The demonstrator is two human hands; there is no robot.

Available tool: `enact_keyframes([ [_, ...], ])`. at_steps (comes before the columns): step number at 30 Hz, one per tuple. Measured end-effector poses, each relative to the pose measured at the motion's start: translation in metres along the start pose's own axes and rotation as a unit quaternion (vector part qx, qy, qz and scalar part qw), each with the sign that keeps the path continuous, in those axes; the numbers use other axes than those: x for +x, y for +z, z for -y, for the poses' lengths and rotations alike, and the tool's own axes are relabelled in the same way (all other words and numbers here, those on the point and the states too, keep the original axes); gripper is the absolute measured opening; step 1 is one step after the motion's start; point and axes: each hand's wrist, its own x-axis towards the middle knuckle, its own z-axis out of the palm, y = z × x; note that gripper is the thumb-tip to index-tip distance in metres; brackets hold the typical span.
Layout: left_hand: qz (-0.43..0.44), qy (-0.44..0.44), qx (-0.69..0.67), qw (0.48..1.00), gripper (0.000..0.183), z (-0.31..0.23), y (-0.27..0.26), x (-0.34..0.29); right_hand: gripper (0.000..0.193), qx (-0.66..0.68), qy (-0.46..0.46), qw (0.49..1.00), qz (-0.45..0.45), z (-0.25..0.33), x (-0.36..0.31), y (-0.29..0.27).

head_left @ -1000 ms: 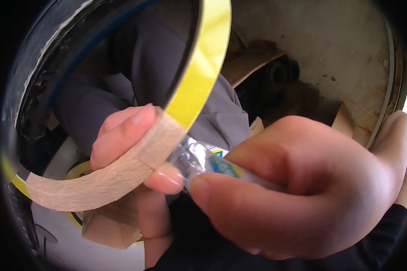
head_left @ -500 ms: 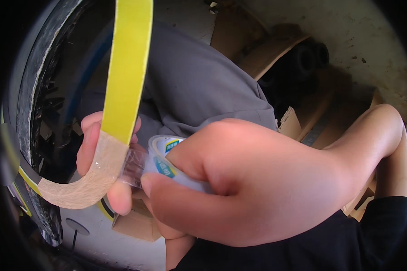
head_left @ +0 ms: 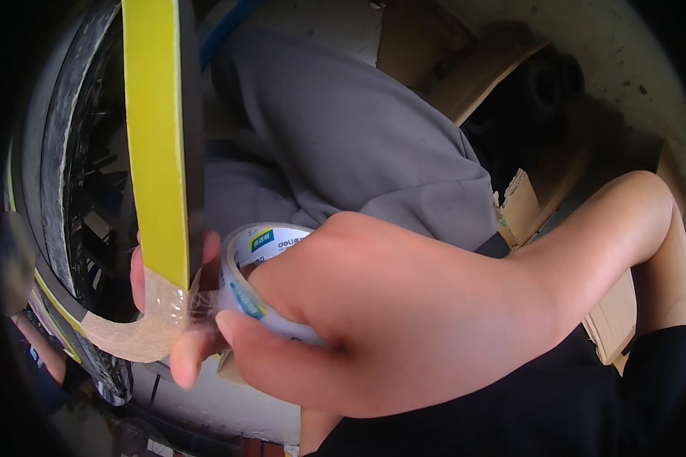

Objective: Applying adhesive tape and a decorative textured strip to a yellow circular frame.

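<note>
- R hand [head_left: 389,320], ctr of frame: closed on the clear tape roll [head_left: 242,293], one digit inside the ring, another pressed on its outer side.
- Tape roll sits just left of ctr, tilted, its open ring facing up; white lining w/ a blue-green label.
- Short clear tape tail [head_left: 204,305] runs from roll to the yellow strip [head_left: 156,145], stuck near the bend.
- Yellow strip: upright in upper left, flat yellow face, dark side edge. Lower down it's wrapped in a tan wrap [head_left: 133,335], wrinkled matte surface, shiny where clear tape covers it, curving off to the left.
- L hand [head_left: 189,356]: mostly hidden behind strip + roll; fingertips show on both sides, gripping the strip at the bend.
- Grey trousers [head_left: 351,145], upper mid: bent leg behind the hands, soft folds at the knee.
- Black sleeve [head_left: 663,373], lower right.
- Pale surface [head_left: 263,411], bottom, L of ctr: smooth, partly covered by the arm.
- Scuffed black rim [head_left: 57,152], far left, curved; kind unclear.
- Another person's forearm [head_left: 44,354], at left edge, small.
- Upper right: stained pale wall or floor (can't tell which) [head_left: 625,68], curved cardboard [head_left: 488,80], dark round tubes [head_left: 545,84] in shadow.
- Torn cardboard piece [head_left: 517,209], right of the knee.
</note>
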Motion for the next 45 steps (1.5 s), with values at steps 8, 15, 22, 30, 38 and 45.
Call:
enact_keyframes([
  [8, 0.172, -0.093, 0.033, 0.98, 0.081, -0.037, -0.014, 0.008, 0.031, 0.435, 0.144, 0.889, 0.024, -0.016, 0.02, 0.0],
  [15, 0.228, -0.131, 0.015, 0.965, 0.084, -0.054, -0.014, 0.021, 0.025, 0.42, 0.075, 0.89, 0.159, -0.041, 0.049, 0.0],
  [22, 0.214, -0.209, -0.098, 0.949, 0.097, -0.048, -0.037, 0.026, 0.036, -0.041, -0.103, 0.994, 0.011, -0.053, 0.031, -0.068],
  [30, 0.235, -0.202, -0.028, 0.95, 0.084, -0.057, -0.03, 0.028, 0.019, -0.27, -0.302, 0.914, 0.006, -0.028, 0.097, -0.099],
  [38, 0.274, 0.226, 0.255, 0.9, 0.073, -0.061, -0.115, 0.039, 0.02, -0.251, -0.311, 0.908, 0.127, -0.041, 0.115, -0.117],
  [45, 0.43, 0.206, 0.335, 0.813, 0.038, -0.082, -0.05, 0.104, 0.021, -0.247, -0.332, 0.884, 0.217, -0.039, 0.143, -0.128],
])
